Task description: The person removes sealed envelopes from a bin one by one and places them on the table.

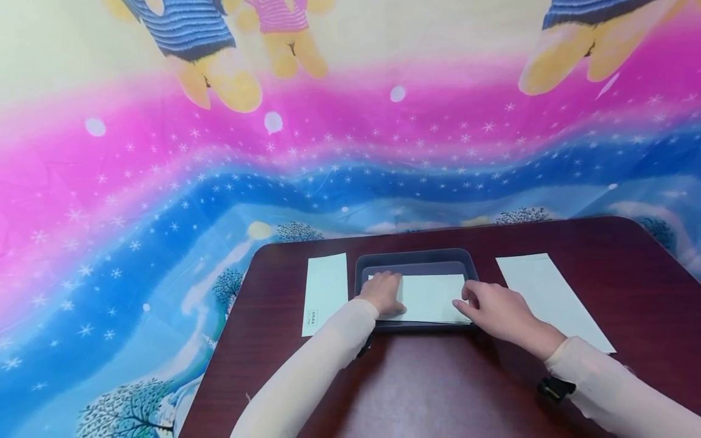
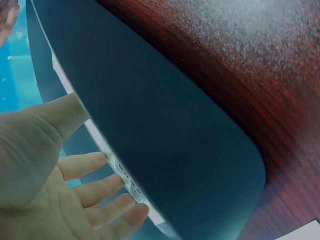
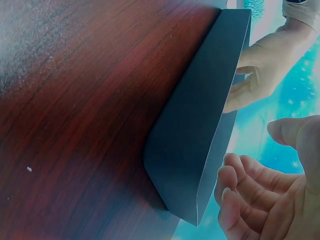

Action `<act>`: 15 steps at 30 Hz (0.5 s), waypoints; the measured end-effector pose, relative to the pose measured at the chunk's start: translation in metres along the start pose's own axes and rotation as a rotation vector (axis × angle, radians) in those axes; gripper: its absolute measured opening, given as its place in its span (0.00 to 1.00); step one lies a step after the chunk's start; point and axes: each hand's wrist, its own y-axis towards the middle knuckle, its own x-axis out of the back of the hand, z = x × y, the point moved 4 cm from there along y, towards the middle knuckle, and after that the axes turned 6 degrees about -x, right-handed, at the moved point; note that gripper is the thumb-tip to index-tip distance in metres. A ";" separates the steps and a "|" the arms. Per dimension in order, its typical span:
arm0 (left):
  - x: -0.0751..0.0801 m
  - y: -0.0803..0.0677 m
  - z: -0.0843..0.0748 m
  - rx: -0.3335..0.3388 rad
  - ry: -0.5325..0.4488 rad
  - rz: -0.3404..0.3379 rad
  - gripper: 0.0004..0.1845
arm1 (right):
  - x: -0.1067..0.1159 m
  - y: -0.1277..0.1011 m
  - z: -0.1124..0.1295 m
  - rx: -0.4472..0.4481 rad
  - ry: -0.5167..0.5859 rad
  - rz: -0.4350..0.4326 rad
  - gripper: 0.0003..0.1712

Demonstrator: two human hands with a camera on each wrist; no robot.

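A dark grey tray (image 1: pixel 416 258) stands on the table with a white envelope (image 1: pixel 432 297) lying in it. My left hand (image 1: pixel 383 293) rests on the envelope's left end, fingers extended and thumb apart. In the left wrist view, the fingers (image 2: pixel 97 190) reach over the tray wall (image 2: pixel 165 110) to a printed mark on the white paper. At the tray's right end is my right hand (image 1: pixel 498 307), its fingers loosely bent by the envelope's edge. Seen from the right wrist, this hand (image 3: pixel 270 185) holds nothing, thumb and fingers spread apart beside the tray wall (image 3: pixel 200 110).
Left of the tray lies another white envelope (image 1: pixel 327 286) with a small printed box near its lower corner. A longer white envelope (image 1: pixel 553 298) lies at the right, close to the right forearm. Behind the dark red table (image 1: pixel 427 389) hangs a colourful printed cloth (image 1: pixel 339 128).
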 end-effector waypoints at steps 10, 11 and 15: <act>-0.001 0.003 0.002 0.013 0.093 -0.019 0.44 | -0.003 0.001 0.004 -0.005 -0.005 0.018 0.13; -0.001 0.003 0.003 0.014 0.099 -0.023 0.45 | -0.004 0.002 0.004 -0.006 -0.006 0.019 0.13; -0.001 0.005 0.005 0.016 0.130 -0.073 0.46 | -0.004 0.002 0.005 -0.007 -0.007 0.021 0.13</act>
